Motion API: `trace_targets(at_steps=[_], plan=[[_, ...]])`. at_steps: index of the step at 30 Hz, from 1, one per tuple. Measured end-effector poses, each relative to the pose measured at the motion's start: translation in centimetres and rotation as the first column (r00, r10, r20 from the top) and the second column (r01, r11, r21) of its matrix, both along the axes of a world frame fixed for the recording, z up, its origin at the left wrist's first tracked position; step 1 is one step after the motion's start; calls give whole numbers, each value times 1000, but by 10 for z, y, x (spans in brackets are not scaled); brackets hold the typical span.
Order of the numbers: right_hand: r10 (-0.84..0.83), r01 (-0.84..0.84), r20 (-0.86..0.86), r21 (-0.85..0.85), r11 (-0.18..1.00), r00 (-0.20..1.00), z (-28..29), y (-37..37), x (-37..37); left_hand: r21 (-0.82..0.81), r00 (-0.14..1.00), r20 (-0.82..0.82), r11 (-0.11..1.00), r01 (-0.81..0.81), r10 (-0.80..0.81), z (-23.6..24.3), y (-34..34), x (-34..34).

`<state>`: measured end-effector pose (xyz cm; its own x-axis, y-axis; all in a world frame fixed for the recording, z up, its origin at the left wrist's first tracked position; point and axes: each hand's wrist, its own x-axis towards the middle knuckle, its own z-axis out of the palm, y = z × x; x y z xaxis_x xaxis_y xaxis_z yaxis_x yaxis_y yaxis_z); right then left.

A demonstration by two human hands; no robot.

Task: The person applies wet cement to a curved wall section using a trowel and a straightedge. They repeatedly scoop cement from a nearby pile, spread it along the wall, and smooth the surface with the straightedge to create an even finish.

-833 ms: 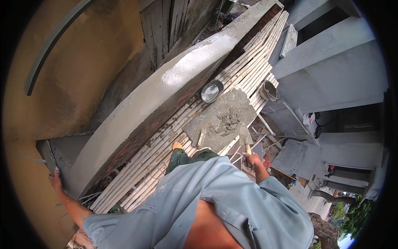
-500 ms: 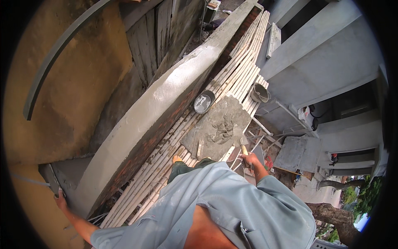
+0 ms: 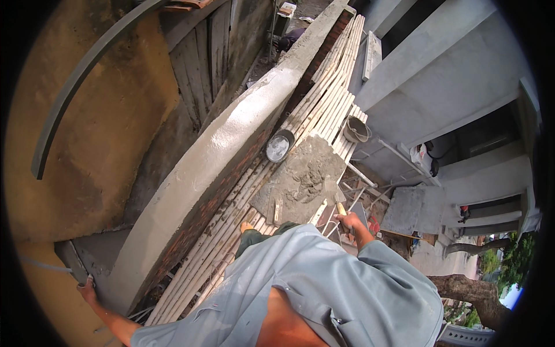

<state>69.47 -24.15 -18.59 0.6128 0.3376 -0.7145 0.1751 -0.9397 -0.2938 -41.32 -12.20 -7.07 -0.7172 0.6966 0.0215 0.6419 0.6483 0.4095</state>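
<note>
My right hand (image 3: pixel 349 221) is wrapped round the pale yellow handle of a trowel (image 3: pixel 340 206). The trowel's blade rests at the edge of a heap of wet grey mortar (image 3: pixel 306 176), which is spread on a flat board (image 3: pixel 263 199). Stretched far to the lower left, my left hand (image 3: pixel 88 290) is closed at the low end of a narrow grey strip (image 3: pixel 76 257), beside a smooth plastered corner. What its fingers hold is too small to make out. A wooden-handled float or tool (image 3: pixel 278 210) lies on the board's near part.
Bamboo poles (image 3: pixel 222 214) form the platform under my feet. Along its left runs a curved wall (image 3: pixel 191 168), grey-plastered on top with bare brick below. A metal pail (image 3: pixel 279 147) and a dark bucket (image 3: pixel 356 130) stand past the mortar. Metal scaffold bars (image 3: pixel 370 188) are at the right.
The view has shifted slightly, so the wall and platform sit a little differently in the picture. Both hands keep nearly the same places, the right with the trowel.
</note>
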Motion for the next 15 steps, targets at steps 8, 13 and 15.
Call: trace_targets(at_steps=[8,13,15], plan=[[7,-8,29,53,999,1000,-44,1,22,-212,990,-94,969,-126,108,16,5,3],[-78,70,52,130,989,996,-69,-5,40,-303,941,-325,933,-193,89,63,-13,45],[-81,73,52,141,987,995,-85,-9,56,-215,941,-329,965,-149,72,79,-15,64]])
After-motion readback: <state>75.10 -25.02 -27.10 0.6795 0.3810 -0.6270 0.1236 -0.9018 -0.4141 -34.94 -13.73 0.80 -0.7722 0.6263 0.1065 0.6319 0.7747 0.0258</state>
